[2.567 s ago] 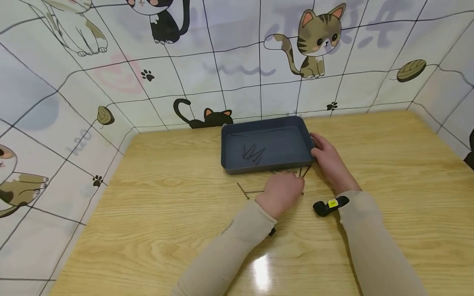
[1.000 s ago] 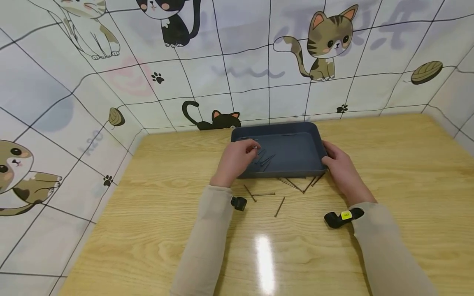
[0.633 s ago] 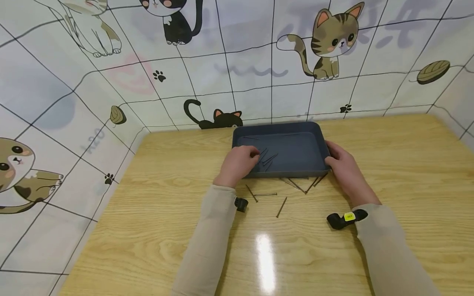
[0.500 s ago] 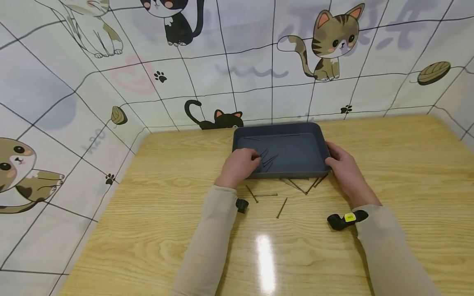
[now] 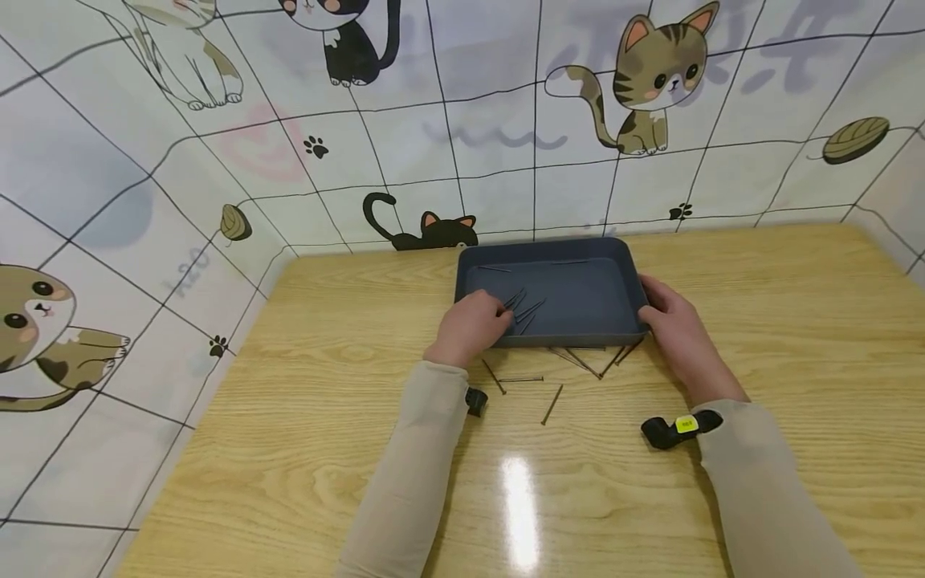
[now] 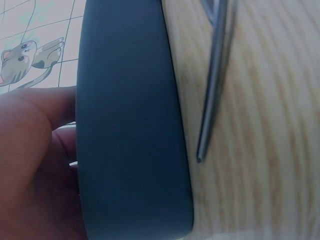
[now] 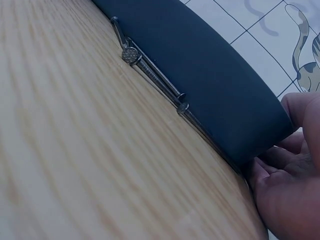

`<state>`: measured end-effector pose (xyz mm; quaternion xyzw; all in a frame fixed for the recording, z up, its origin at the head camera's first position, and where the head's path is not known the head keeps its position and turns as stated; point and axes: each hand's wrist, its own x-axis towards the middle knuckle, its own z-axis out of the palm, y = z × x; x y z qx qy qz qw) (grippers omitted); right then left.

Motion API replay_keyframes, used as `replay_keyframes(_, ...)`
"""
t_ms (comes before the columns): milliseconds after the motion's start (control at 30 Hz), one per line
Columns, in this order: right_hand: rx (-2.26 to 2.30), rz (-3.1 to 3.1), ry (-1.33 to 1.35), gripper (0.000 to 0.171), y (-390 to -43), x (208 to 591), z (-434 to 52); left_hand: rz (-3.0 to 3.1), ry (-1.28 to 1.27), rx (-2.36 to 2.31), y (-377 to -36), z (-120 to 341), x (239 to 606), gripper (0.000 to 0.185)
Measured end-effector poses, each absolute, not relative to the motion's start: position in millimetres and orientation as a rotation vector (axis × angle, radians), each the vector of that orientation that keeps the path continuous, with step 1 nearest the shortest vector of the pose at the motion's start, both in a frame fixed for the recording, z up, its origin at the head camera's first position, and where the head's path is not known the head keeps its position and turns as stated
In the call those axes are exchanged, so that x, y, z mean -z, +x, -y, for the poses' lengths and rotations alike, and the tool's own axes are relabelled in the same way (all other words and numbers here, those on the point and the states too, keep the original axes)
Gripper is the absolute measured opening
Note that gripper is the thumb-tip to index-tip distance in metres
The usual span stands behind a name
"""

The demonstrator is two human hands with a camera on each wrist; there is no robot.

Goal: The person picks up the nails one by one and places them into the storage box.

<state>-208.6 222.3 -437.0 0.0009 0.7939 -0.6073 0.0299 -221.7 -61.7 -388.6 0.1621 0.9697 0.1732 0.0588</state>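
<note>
A dark blue-grey rectangular tray [image 5: 578, 301] stands on the table, several thin nails [image 5: 531, 309] lying inside it. My left hand [image 5: 471, 325] reaches over the tray's near left rim, fingers curled and pinching at a nail among those on the tray floor; the fingertips are partly hidden. In the left wrist view, the tray wall [image 6: 132, 120] covers the left hand's [image 6: 30, 160] fingertips. My right hand [image 5: 675, 333] grips the tray's right end, thumb at the near right corner. The right wrist view shows that hand's fingers [image 7: 300, 110] around the corner.
Several loose nails [image 5: 552, 405] lie on the wooden table [image 5: 325, 449] in front of the tray, some right against its near wall, as with one nail head [image 7: 129, 55]. A cat-patterned wall covering [image 5: 491, 144] rises behind the tray.
My left hand has moved from the nails on the table into the tray's left part, then lowered slightly toward the nails there. The right hand has kept its grip on the tray.
</note>
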Motion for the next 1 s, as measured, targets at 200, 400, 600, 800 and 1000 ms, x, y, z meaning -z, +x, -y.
replay_keyframes(200, 1.867, -2.463, -0.012, 0.057, -207.0, 437.3, -222.7, -2.937, 0.49, -0.509, -220.2, 60.1, 388.5, 0.047)
replay_keyframes(400, 1.874, -2.455, -0.028, 0.056, -207.4, 437.1, -221.7, -2.97, 0.517, -0.408, -218.6, 58.3, 385.1, 0.036)
replay_keyframes(600, 1.87, -2.472, -0.029, 0.057, -208.7, 436.3, -221.5, -2.997, 0.546, -0.34, -213.7, 52.5, 373.3, 0.027)
replay_keyframes(800, 1.899, -2.433, -0.031, 0.057, -209.0, 436.6, -220.8, -3.018, 0.608, -0.416, -206.5, 43.2, 364.7, 0.027)
replay_keyframes(1000, 1.885, -2.457, -0.039, 0.056, -208.4, 437.7, -220.5, -2.976, 0.758, -0.436, -197.4, 28.2, 362.4, 0.021)
